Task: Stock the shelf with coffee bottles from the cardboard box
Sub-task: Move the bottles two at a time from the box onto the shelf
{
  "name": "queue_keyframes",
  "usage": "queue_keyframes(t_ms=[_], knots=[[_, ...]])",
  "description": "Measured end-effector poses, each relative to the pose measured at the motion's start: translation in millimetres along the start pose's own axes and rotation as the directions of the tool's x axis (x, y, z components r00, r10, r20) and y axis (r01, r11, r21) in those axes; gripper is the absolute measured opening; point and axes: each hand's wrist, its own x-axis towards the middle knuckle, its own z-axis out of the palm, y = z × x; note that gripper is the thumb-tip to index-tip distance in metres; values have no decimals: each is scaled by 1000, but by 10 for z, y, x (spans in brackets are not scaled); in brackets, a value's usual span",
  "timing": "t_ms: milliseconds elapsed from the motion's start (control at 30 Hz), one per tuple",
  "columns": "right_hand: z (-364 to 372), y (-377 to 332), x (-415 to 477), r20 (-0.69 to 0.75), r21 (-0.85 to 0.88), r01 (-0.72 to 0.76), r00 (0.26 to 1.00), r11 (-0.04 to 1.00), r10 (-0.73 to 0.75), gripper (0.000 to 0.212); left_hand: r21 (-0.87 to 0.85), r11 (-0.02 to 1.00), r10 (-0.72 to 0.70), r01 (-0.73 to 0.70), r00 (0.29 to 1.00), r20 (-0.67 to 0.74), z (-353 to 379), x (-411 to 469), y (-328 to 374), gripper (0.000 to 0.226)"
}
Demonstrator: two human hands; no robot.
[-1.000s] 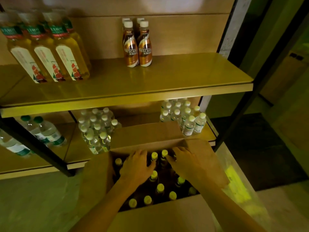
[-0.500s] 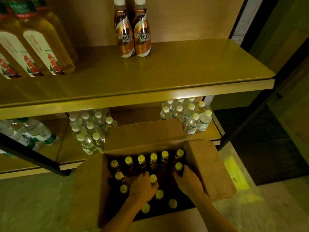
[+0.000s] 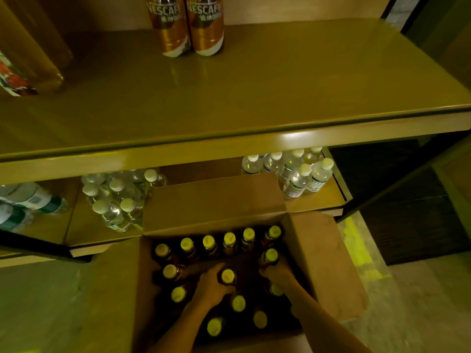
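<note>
An open cardboard box stands on the floor below me, filled with several dark coffee bottles with pale caps. My left hand is down inside it, fingers wrapped around the neck of one bottle in the middle. My right hand grips another bottle near the box's right side. Two Nescafe coffee bottles stand upright at the back of the wooden shelf above the box.
Large yellow drink bottles stand at the shelf's left end. On the lower shelf are clusters of small water bottles right and more water bottles left. A dark metal upright borders the right side.
My view has tilted down and closer to the box. Both hands have gone from the box's top rim down among the bottles and closed around two bottle necks.
</note>
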Motion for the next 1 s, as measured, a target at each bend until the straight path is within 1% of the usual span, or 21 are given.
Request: queue_keyframes(t_ms=[100,300,367,467,500,567,600,633,733,800,833,867,933,1000], knots=[[43,12,79,-60,16,46,997,999,-45,55,-2,999,51,-51,998,23,-15,63,-9,80],[-5,56,35,-72,-51,170,982,984,-173,25,-5,992,128,-128,992,-10,-67,1,45,63],[-33,78,-32,-63,-39,217,974,975,-220,26,-5,990,140,-140,989,-36,-119,-57,71,58],[-104,77,-202,-55,-45,277,959,960,-279,24,-13,988,155,-157,985,-81,-231,-185,150,60],[-135,66,-274,-55,-50,298,952,953,-301,27,-11,985,168,-170,981,-100,-278,-239,185,61],[-206,35,-453,-76,-69,344,934,937,-348,43,-15,978,202,-206,968,-146,-373,-376,267,59],[-247,10,-555,-93,-73,371,922,926,-377,48,-26,973,220,-227,960,-174,-426,-459,315,57],[-297,-24,-670,-105,-74,405,906,911,-411,48,-36,967,240,-252,950,-201,-481,-552,368,54],[-466,-182,-1058,-114,-51,493,861,868,-496,29,-78,940,301,-333,913,-275,-648,-872,572,48],[-603,-338,-1373,-115,-29,521,846,853,-521,31,-104,912,346,-396,881,-324,-767,-1081,721,49],[-680,-420,-1538,-124,-50,546,827,836,-548,33,-109,895,373,-432,860,-348,-833,-1183,796,50],[-764,-501,-1706,-138,-94,586,793,805,-593,30,-108,876,403,-470,837,-370,-906,-1290,880,52],[-927,-660,-2037,-163,-145,681,699,718,-696,20,-84,831,476,-550,782,-403,-1072,-1512,1072,53],[-1054,-838,-2321,-171,-113,751,630,650,-758,23,-72,766,551,-639,710,-439,-1253,-1757,1298,47]])
